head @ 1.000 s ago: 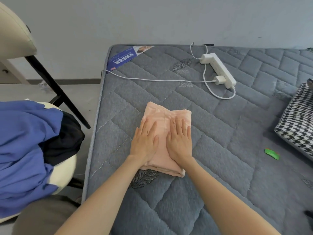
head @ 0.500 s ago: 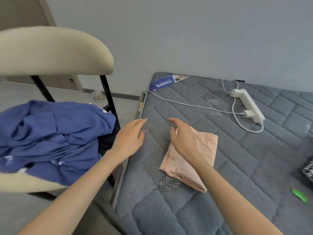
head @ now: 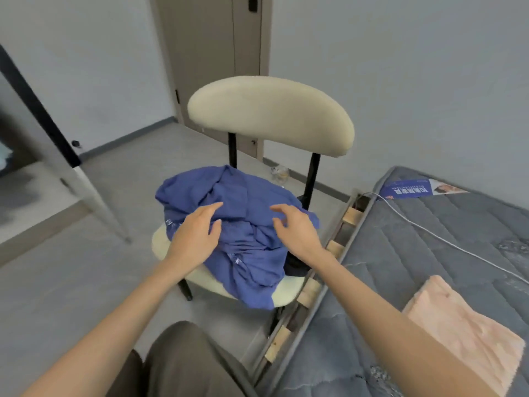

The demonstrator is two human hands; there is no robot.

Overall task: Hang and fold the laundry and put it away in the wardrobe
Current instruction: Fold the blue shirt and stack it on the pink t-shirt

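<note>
Reaching over the crumpled blue garment (head: pixel 237 224) heaped on the cream chair (head: pixel 269 113).
Your left hand (head: pixel 194 236) and right hand (head: pixel 297 230) hover with loose, empty grips; the folded pink cloth (head: pixel 463 333) lies on the mattress (head: pixel 429 253).

I'm seeing a blue garment (head: pixel 237 224) lying crumpled on the chair seat, spilling over its near edge; a folded pink garment (head: pixel 469 336) is lying flat, near right.
</note>
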